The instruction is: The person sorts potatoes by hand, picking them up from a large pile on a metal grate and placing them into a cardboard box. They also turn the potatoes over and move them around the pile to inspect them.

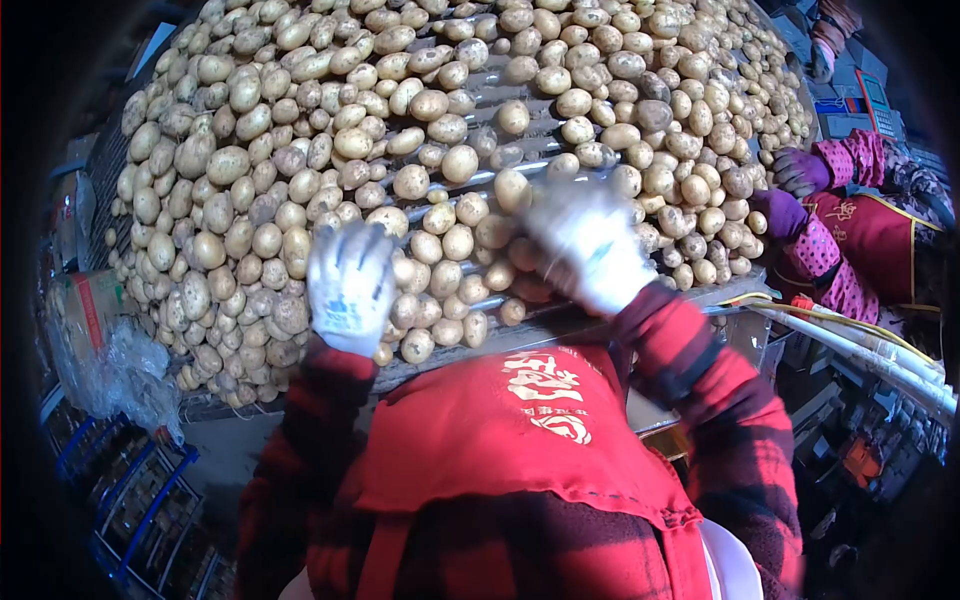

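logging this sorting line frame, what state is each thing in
rollers, mostly covered, bare in a middle gap
potatoes, loose, heaped on the rollers
left hand, gloved, open, flat on the potatoes
right hand, gloved, blurred, grip unclear
co-worker's hands, purple-gloved, at the pile's right edge
plastic bag, crumpled, left of the rollers

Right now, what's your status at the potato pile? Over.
Left hand open, over potatoes. Right hand blurred, grip unclear. Co-worker's purple gloves at right edge, apart from mine.
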`<state>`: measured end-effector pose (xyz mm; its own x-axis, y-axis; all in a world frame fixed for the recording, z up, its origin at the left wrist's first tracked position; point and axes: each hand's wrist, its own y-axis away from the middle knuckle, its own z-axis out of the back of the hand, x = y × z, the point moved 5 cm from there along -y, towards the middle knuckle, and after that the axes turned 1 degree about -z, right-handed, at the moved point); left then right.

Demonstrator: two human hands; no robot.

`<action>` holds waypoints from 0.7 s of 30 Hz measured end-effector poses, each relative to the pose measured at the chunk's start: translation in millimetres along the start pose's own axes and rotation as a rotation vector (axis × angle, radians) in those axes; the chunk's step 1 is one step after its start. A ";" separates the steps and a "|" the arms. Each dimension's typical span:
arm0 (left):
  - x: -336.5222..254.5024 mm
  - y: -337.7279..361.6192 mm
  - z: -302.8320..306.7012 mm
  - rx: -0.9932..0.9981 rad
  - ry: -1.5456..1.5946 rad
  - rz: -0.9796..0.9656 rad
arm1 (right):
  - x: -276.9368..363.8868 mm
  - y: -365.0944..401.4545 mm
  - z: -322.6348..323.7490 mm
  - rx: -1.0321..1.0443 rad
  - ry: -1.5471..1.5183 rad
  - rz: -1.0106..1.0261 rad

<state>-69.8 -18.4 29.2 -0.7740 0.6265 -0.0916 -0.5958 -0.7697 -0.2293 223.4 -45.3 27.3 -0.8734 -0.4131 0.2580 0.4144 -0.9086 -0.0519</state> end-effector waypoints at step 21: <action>-32.5 -161.0 -97.1 0.379 -0.025 -0.284 | -64.2 75.7 -6.4 -0.478 0.126 -0.545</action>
<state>72.1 97.0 -25.1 -0.5714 0.8191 -0.0515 -0.8171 -0.5619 0.1286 309.1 -88.0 0.6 -0.9584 0.1271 0.2557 -0.2187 -0.9026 -0.3708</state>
